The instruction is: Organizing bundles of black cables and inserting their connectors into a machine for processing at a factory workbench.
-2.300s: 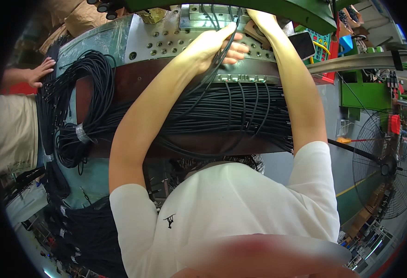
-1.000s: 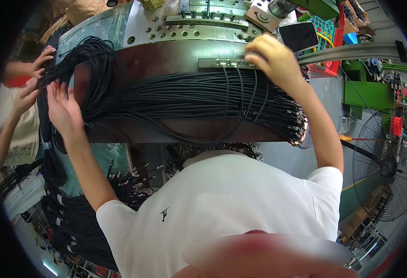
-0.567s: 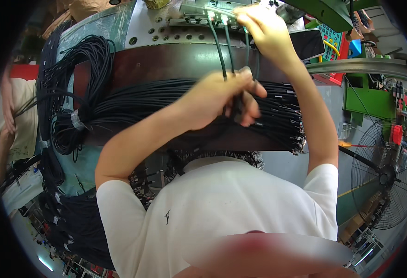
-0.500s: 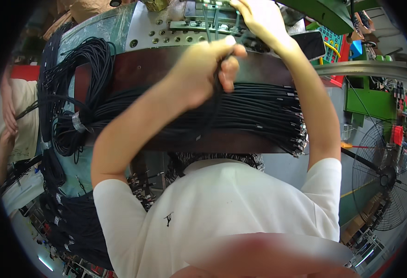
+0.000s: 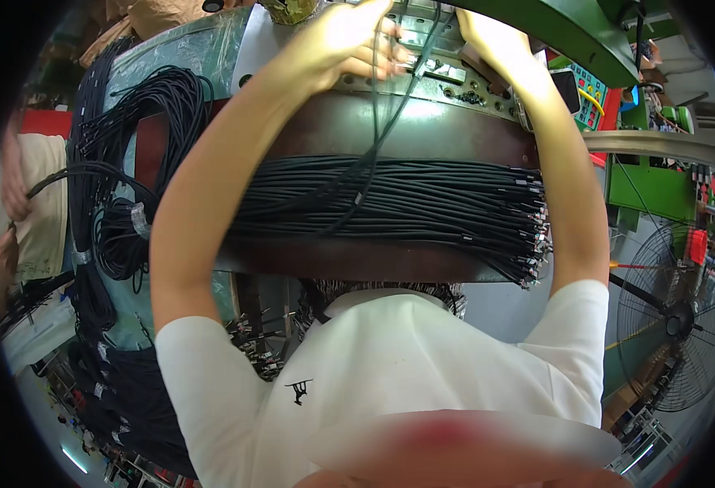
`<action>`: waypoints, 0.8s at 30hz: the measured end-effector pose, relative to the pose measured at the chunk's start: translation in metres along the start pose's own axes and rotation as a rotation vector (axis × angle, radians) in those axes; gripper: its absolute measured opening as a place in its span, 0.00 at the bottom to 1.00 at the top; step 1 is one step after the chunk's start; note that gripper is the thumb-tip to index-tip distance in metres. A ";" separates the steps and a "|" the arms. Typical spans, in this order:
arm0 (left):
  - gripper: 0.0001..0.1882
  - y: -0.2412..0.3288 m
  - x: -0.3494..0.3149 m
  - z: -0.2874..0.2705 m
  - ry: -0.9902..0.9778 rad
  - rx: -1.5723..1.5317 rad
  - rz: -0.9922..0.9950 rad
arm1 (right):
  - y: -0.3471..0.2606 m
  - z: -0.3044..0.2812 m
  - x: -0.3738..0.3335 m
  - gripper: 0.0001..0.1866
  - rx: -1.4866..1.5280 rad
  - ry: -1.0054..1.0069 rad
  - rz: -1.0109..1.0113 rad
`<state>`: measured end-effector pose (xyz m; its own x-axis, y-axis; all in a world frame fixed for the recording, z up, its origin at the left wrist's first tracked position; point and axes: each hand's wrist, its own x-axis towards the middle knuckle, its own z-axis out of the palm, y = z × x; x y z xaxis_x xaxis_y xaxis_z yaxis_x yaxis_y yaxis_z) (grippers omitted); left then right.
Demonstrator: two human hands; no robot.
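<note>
My left hand is at the metal fixture on the machine bed, its fingers curled around a thin black cable. A second black cable slants up beside it to the fixture. Both hang down across a long bundle of black cables, laid side by side with connector ends at the right. On the far right of the fixture is my right hand; its fingertips are hidden at the top edge, so what they touch cannot be seen.
The bundle rests on a dark red-brown board. A coiled cable bunch lies at the left, near another person's hand. A green machine arm overhangs the upper right, beside a phone-like dark object. A fan stands at the right.
My left hand has moved up and left from above the bundle to the fixture, its fist loosened. My right hand has shifted slightly right. The cables now stretch up to the fixture.
</note>
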<state>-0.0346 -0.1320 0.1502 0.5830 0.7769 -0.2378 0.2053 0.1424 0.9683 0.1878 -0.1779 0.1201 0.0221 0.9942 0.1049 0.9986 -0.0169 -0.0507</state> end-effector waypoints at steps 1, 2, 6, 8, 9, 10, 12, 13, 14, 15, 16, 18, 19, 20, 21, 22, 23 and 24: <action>0.14 -0.004 -0.001 -0.014 0.203 0.385 0.240 | -0.004 -0.001 -0.010 0.13 -0.081 0.361 -0.174; 0.13 -0.015 -0.002 -0.025 0.202 0.875 0.494 | -0.007 -0.001 -0.017 0.15 0.006 0.457 -0.243; 0.20 -0.068 0.003 -0.050 -0.010 1.271 1.046 | -0.017 -0.003 -0.023 0.16 0.065 0.288 -0.073; 0.19 -0.086 -0.002 -0.054 -0.005 1.215 1.059 | -0.017 -0.007 -0.022 0.13 0.103 0.157 0.118; 0.19 -0.090 -0.007 -0.055 -0.032 1.231 1.087 | -0.015 -0.011 -0.025 0.11 0.029 0.330 -0.249; 0.19 -0.089 -0.013 -0.055 -0.050 1.250 1.100 | -0.014 -0.013 -0.024 0.11 -0.041 0.166 -0.203; 0.21 -0.078 -0.023 -0.055 -0.196 1.218 1.095 | -0.012 -0.016 -0.028 0.12 -0.014 0.304 -0.279; 0.19 -0.068 -0.022 -0.054 -0.167 1.192 1.093 | -0.011 -0.016 -0.030 0.12 -0.012 0.303 -0.278; 0.17 -0.058 -0.020 -0.055 -0.130 1.127 1.191 | -0.012 -0.014 -0.030 0.12 0.017 0.304 -0.268; 0.15 -0.050 -0.014 -0.050 -0.003 1.003 1.138 | -0.013 -0.012 -0.031 0.12 0.047 0.303 -0.260; 0.17 -0.042 -0.004 -0.047 0.134 1.006 1.106 | -0.015 -0.009 -0.029 0.13 -0.130 0.253 -0.280; 0.15 -0.035 0.021 -0.039 0.274 1.373 1.222 | -0.022 -0.003 -0.026 0.13 -0.090 0.236 -0.161; 0.13 -0.038 0.034 -0.032 0.200 1.091 0.969 | -0.024 -0.001 -0.023 0.17 -0.244 0.120 -0.149; 0.14 -0.041 0.050 -0.023 0.128 0.807 0.716 | -0.028 -0.001 -0.021 0.17 -0.246 0.118 -0.151; 0.13 -0.047 0.056 -0.021 0.083 0.507 0.921 | -0.029 0.000 -0.020 0.19 -0.198 0.313 -0.187; 0.12 -0.051 0.064 -0.022 0.110 0.718 1.095 | -0.030 0.000 -0.019 0.20 -0.068 0.226 0.015; 0.12 -0.055 0.069 -0.022 0.170 0.911 1.279 | -0.030 -0.001 -0.018 0.22 0.055 0.155 0.239; 0.12 -0.058 0.073 -0.023 0.008 0.584 1.008 | -0.027 0.001 -0.018 0.24 0.149 0.102 0.457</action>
<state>-0.0226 -0.0693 0.0787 0.6836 0.3815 0.6222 -0.0160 -0.8444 0.5354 0.1601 -0.1952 0.1191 0.4682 0.8732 0.1350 0.8680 -0.4260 -0.2553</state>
